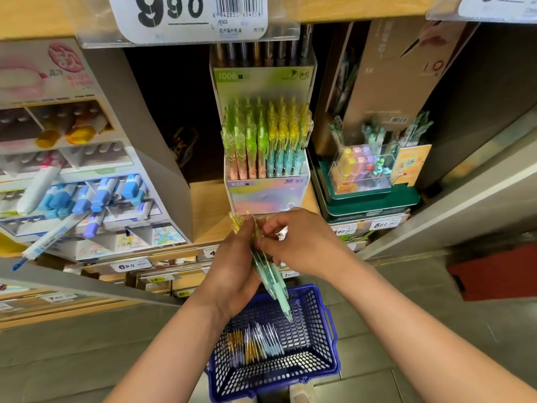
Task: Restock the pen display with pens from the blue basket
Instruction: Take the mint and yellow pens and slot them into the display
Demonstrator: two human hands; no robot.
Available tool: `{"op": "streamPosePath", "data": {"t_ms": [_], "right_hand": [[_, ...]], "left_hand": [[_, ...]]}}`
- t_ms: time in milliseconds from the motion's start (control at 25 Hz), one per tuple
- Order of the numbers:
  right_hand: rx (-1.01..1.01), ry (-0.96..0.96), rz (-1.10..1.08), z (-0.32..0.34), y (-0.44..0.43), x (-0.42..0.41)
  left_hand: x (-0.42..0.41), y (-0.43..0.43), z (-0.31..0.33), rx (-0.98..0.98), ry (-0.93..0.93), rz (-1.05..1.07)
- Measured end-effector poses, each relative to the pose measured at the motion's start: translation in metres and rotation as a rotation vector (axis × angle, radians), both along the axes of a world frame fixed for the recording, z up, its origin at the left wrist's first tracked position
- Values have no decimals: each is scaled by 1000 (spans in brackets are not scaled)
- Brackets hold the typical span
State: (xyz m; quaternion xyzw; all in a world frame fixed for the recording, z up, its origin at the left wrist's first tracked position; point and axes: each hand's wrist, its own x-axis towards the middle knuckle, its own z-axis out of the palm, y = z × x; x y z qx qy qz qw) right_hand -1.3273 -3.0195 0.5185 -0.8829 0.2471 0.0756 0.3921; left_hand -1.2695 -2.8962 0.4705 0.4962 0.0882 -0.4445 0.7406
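Observation:
My left hand (232, 271) grips a bundle of green-yellow clear pens (271, 279), tips pointing down toward the blue basket (319, 370). My right hand (302, 245) pinches the upper part of the same bundle. Both hands hover just in front of the pen display (267, 170), a tiered box filled with rows of green, yellow, pink and teal pens. Several more pens (255, 341) lie on the basket's floor, gold and pale blue ones. The basket stands on the floor below my hands.
A marker display (87, 187) with blue and purple caps stands left of the pen display. Right of it sits a green stand with a clear box of erasers (366, 170). A price tag (189, 18) hangs from the shelf above. Lower shelves hold more stock.

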Motion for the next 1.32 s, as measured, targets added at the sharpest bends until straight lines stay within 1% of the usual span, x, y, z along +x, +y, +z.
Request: {"op": "streamPosePath", "data": {"t_ms": [160, 240, 320, 360, 440, 520, 560, 640, 760, 1000, 1120, 1320], "right_hand": [[-25, -13, -33, -2, 8, 3], [81, -16, -106, 3, 2, 5], [229, -74, -210, 17, -12, 9], [277, -141, -242, 26, -19, 12], [293, -364, -300, 46, -34, 19], [212, -586, -381, 62, -46, 26], [157, -661, -416, 68, -50, 30], [40, -723, -449, 72, -55, 38], [-109, -707, -405, 70, -55, 44], [-227, -718, -245, 46, -44, 48], [-284, -657, -194, 33, -42, 49], [-276, -490, -239, 25, -40, 43]], "left_hand": [[-2, -1, 1, 37, 8, -3], [1, 1, 4, 32, 28, 8], [5, 2, 7, 27, 65, 38], [6, 3, 9, 23, 84, 46], [8, 5, 11, 18, 116, 40], [9, 7, 10, 3, 145, 26], [9, 8, 11, -10, 157, 17], [8, 9, 10, -36, 177, 0], [8, 9, 9, -42, 175, -11], [7, 12, 9, -69, 99, -27], [6, 13, 8, -91, 77, -21], [3, 13, 8, -126, 48, -23]]}}
